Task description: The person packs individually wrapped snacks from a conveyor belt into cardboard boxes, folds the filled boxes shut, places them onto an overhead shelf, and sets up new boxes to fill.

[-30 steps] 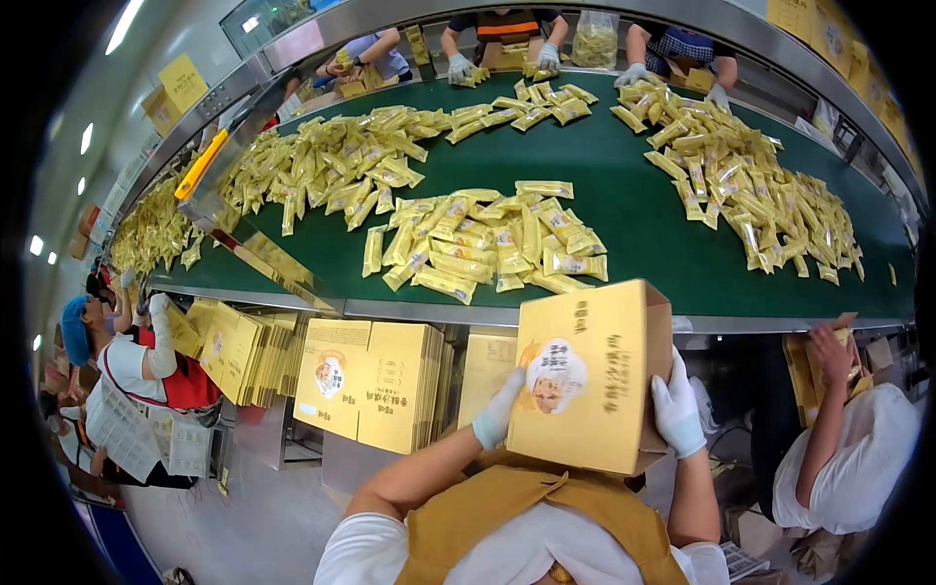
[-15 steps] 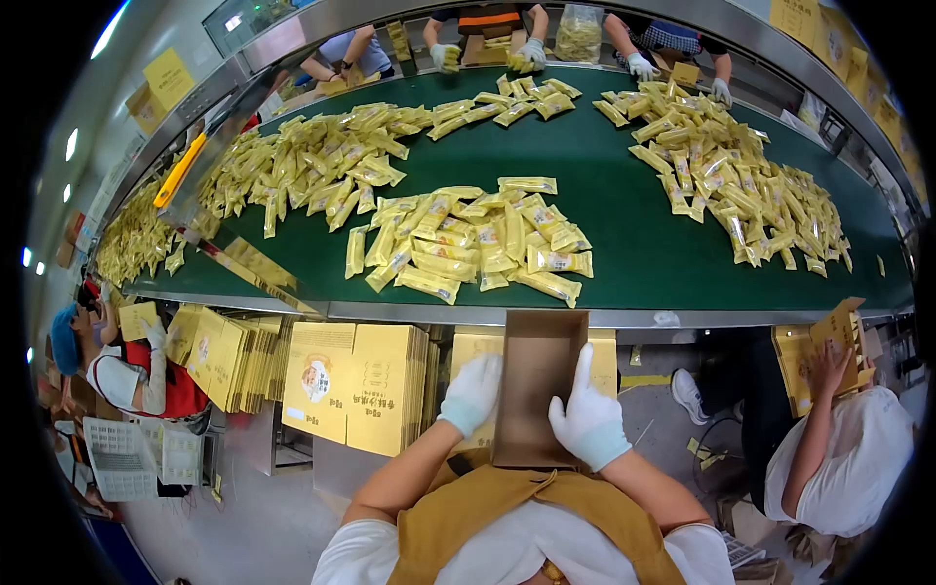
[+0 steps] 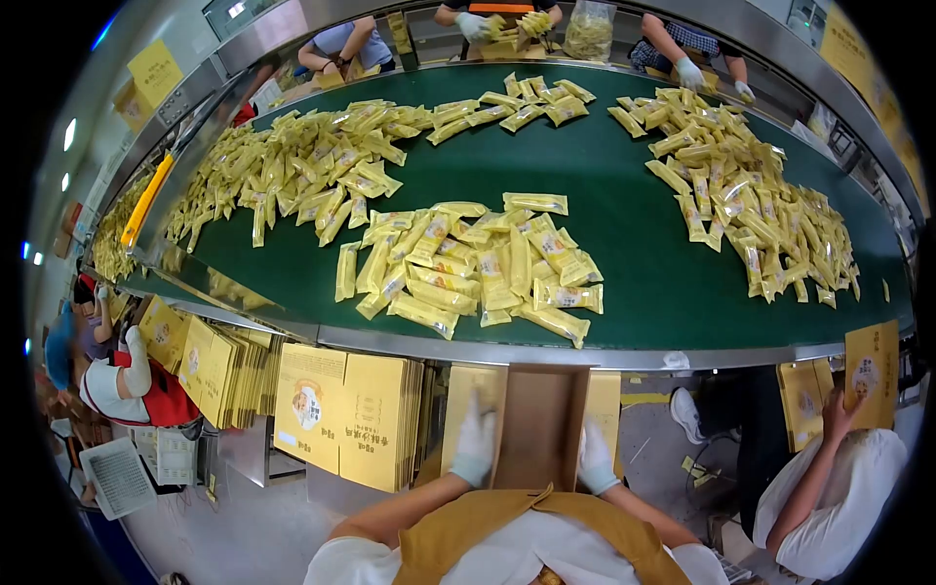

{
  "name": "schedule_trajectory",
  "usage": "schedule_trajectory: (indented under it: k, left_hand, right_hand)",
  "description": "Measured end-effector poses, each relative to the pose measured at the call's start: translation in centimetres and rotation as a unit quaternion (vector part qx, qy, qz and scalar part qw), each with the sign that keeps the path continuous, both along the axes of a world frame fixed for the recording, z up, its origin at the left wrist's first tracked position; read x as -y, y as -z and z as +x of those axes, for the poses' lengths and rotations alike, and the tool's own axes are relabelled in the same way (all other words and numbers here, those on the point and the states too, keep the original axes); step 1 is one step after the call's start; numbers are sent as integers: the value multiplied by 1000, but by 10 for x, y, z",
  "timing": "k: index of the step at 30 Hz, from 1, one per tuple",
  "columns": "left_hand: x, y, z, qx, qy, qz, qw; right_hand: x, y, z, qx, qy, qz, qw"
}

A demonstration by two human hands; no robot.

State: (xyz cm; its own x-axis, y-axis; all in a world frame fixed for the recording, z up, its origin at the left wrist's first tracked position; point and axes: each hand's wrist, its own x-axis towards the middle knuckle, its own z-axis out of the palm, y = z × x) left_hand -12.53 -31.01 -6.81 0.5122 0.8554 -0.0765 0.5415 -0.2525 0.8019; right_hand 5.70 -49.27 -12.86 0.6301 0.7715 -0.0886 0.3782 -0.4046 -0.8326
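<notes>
An open cardboard box (image 3: 539, 421) with a plain brown inside stands in front of my body, its far end against the steel edge of the conveyor belt. My left hand (image 3: 475, 447), in a white glove, lies along the box's left side, its fingers smeared by motion. Against the right side rests my gloved right hand (image 3: 595, 458), partly hidden by the box wall. Both hands hold the box between them. Beyond it, a pile of yellow wrapped snack packets (image 3: 478, 263) lies on the green belt (image 3: 546, 180).
Flat yellow cartons (image 3: 351, 414) stand stacked at my left. Larger packet heaps lie on the belt at left (image 3: 302, 156) and right (image 3: 760, 205). Co-workers with gloved hands (image 3: 690, 74) work across the belt. Another person (image 3: 829, 497) sits at my right holding a yellow carton (image 3: 871, 375).
My right hand has gone from the box's right rim, index finger extended, to lower along its outer side. My left hand has shifted slightly. The whole view has tilted, so the belt appears lower.
</notes>
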Motion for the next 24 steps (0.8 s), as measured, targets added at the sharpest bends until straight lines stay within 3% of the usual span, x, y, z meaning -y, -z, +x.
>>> schedule_trajectory:
  k: [1, 2, 3, 5, 7, 9, 12, 15, 20, 24]
  left_hand:
    - [-1, 14, 7, 3, 22, 59, 998]
    - [-6, 22, 13, 7, 44, 119, 992]
    - [-27, -12, 20, -3, 49, 168, 985]
    - [-73, -23, 25, -1, 18, 339, 941]
    - [-121, -43, 33, -46, 11, 385, 922]
    - [-160, -48, 50, -72, -39, 350, 933]
    - [-193, -44, 77, -250, -28, 296, 921]
    - [-203, -37, 104, -268, -14, 266, 926]
    - [-185, -45, 145, -293, 22, 261, 919]
    - [-160, -43, 131, -243, 154, 297, 911]
  right_hand:
    - [-11, 13, 2, 97, 18, 57, 993]
    - [-29, -23, 23, 215, 6, 0, 977]
    - [-56, -84, 37, 200, 50, -8, 979]
    - [-89, -113, 74, 295, 68, 118, 946]
    - [-123, -142, 106, 261, -61, 91, 959]
    - [-159, -142, 126, 277, -188, 23, 942]
    - [-204, -128, 127, 314, -262, -106, 906]
    - [-227, -112, 132, 387, -240, -150, 878]
    - [-227, -104, 163, 376, -180, -149, 897]
    - [-189, -93, 177, 375, -166, -109, 905]
